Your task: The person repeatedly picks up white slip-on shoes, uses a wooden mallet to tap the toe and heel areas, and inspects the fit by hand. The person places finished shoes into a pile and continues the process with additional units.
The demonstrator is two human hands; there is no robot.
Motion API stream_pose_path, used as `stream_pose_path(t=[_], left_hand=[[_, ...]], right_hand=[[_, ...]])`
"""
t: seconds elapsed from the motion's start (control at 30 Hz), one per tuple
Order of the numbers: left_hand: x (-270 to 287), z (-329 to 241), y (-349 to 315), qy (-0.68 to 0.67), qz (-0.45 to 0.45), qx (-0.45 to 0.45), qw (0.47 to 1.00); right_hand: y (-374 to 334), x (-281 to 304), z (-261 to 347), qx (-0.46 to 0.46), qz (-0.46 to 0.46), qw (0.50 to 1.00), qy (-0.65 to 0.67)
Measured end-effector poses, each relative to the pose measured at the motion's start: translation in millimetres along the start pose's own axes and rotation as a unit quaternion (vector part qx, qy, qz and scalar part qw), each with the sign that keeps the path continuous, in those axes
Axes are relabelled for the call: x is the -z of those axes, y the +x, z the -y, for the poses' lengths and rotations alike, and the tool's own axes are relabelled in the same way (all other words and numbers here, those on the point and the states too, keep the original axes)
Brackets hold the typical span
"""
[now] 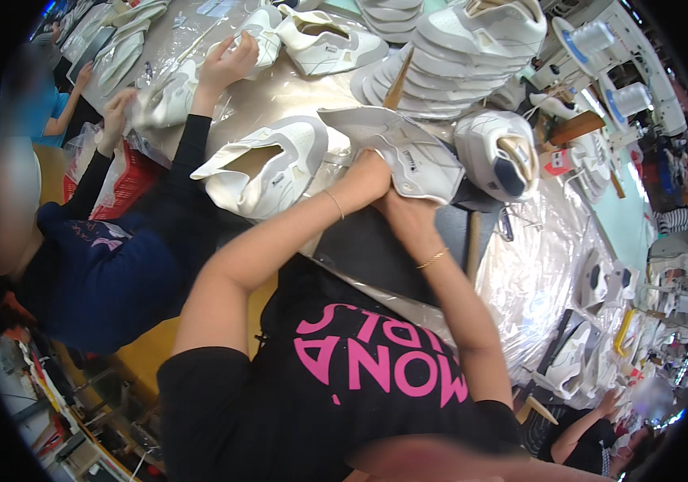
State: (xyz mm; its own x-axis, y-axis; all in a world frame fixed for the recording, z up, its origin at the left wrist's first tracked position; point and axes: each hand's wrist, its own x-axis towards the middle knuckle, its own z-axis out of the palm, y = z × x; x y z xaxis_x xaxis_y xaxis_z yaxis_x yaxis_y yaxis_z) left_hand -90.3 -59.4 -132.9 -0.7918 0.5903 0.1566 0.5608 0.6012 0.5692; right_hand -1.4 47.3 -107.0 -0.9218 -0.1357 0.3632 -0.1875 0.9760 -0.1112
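A white and grey shoe upper [420, 157] is spread out, tilted, above a black work board [376, 253]. My left hand [370, 173] is closed on its near left edge, with the fingers largely tucked out of sight. My right hand [408, 215] grips the lower edge close beside it, its fingertips hidden by the upper. Just left of my hands lies another white and grey upper [267, 169], its opening facing up. To the right stands a similar upper [498, 157] with a dark patch at one end.
Behind the held upper rises a stack of uppers [432, 76] with a pointed wooden stick [398, 80] before it. A wooden handle [473, 245] and scissors [507, 223] lie right. At left a co-worker's hand [227, 63] touches uppers, near a red basket [128, 181]. Thread cones [593, 38] stand far right.
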Motion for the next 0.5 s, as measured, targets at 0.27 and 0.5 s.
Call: stream_pose_path(t=[0.27, 0.5], left_hand=[[54, -28, 44, 0.277, 0.329, -0.064, 0.901], [114, -94, -8, 0.135, 0.174, -0.204, 0.954]], right_hand=[[13, 7, 2, 0.01, 0.076, 0.996, -0.054], [-6, 112, -36, 0.043, 0.27, 0.944, 0.184]])
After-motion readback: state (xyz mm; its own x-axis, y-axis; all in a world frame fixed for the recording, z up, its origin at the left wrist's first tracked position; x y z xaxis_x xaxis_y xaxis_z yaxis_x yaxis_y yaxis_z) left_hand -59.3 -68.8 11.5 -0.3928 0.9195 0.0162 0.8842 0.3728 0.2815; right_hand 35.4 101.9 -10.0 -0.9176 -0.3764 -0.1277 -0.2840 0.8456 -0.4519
